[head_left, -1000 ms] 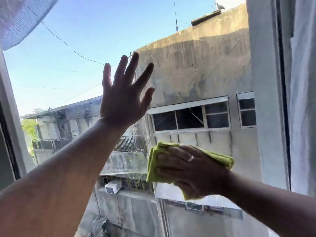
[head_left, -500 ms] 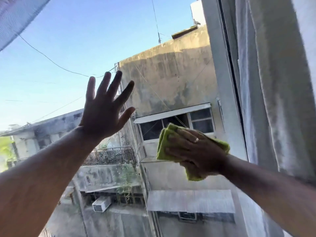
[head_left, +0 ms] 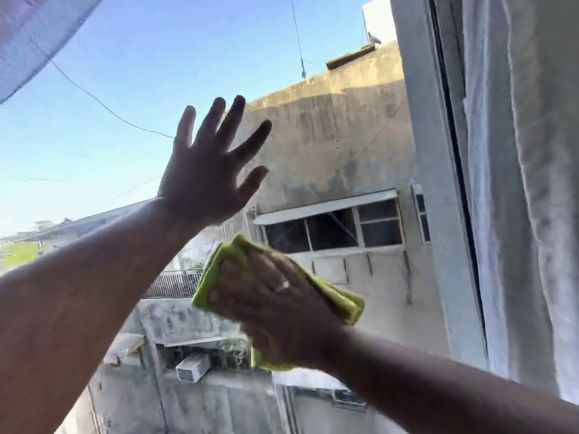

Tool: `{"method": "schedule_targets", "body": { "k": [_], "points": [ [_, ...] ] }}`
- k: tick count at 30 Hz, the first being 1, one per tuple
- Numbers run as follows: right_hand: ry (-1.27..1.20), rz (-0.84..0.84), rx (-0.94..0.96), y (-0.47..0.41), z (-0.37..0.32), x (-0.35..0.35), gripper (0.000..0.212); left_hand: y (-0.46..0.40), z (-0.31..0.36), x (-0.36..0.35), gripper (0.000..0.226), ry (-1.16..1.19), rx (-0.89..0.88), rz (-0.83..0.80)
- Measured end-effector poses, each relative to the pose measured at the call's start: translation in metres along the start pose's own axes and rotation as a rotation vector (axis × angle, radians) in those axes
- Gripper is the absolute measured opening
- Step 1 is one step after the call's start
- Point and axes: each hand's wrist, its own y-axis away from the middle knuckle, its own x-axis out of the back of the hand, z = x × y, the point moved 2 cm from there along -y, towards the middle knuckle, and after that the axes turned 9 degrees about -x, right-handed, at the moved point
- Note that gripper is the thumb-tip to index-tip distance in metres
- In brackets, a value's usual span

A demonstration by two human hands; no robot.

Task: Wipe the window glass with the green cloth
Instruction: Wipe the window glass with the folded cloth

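Note:
The window glass (head_left: 131, 89) fills most of the view, with sky and grey buildings behind it. My left hand (head_left: 206, 177) is flat against the glass at centre, fingers spread, holding nothing. Just below and to its right, my right hand (head_left: 275, 305) presses the folded green cloth (head_left: 206, 286) against the pane. The cloth's edges show to the left, right and under the hand; its middle is hidden by my fingers. A ring shows on one finger of that hand.
The grey window frame (head_left: 438, 214) runs down the right side of the glass. A white curtain (head_left: 526, 183) hangs to its right. A bluish mesh fabric (head_left: 28, 36) hangs across the top left corner.
My right hand and the cloth have slid left and slightly down on the glass. The left hand now sits close above the cloth. The camera has shifted a little to the left.

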Motion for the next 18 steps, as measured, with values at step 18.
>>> {"method": "schedule_targets", "body": {
  "k": [18],
  "points": [
    [0.002,0.032,0.043,0.002,-0.025,-0.011,0.06,0.0,0.002,0.001,0.062,-0.012,-0.003,0.004]
  ]
}}
